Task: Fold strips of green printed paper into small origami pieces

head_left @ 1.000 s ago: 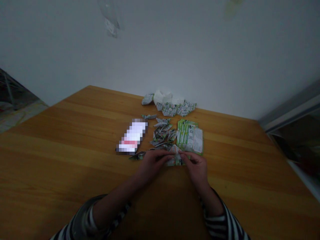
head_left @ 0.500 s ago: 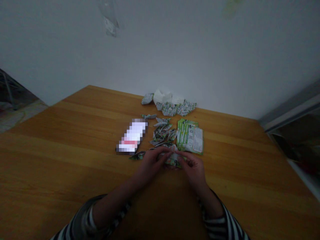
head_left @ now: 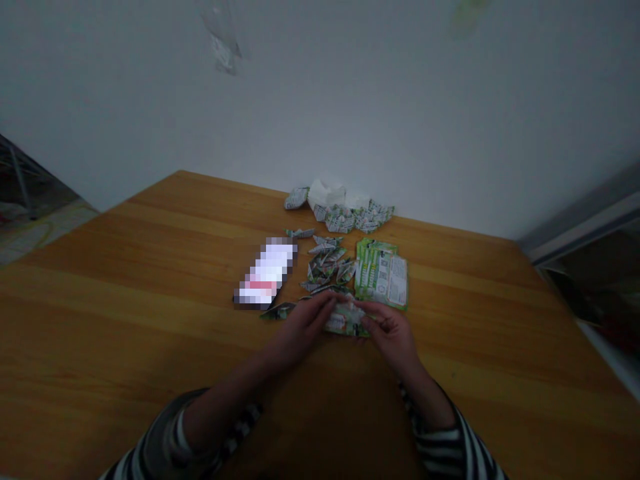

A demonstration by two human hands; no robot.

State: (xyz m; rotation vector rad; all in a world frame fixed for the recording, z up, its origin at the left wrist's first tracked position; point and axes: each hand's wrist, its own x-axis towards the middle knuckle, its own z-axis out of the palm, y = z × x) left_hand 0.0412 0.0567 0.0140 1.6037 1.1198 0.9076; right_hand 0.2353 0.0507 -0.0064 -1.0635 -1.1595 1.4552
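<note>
One folded paper [head_left: 345,321] on desk [head_left: 150,313], pinched narrowly between fingers [head_left: 365,316] of left hand [head_left: 300,327] and right hand [head_left: 393,335]; hands slightly farther apart than before.

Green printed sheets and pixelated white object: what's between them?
Head view: a heap of small folded paper pieces lies between the green printed sheets and the pixelated white object.

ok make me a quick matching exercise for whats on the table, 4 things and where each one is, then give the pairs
Things:
1. green printed sheets
2. crumpled white wad
3. pixelated rectangular object
4. folded printed paper

Places:
A. between the left hand and right hand
B. at the far edge of the table, by the wall
C. left of the small folded paper pieces
D. right of the small folded paper pieces

Pairs: 1-D, 2-B, 3-C, 4-A
</note>
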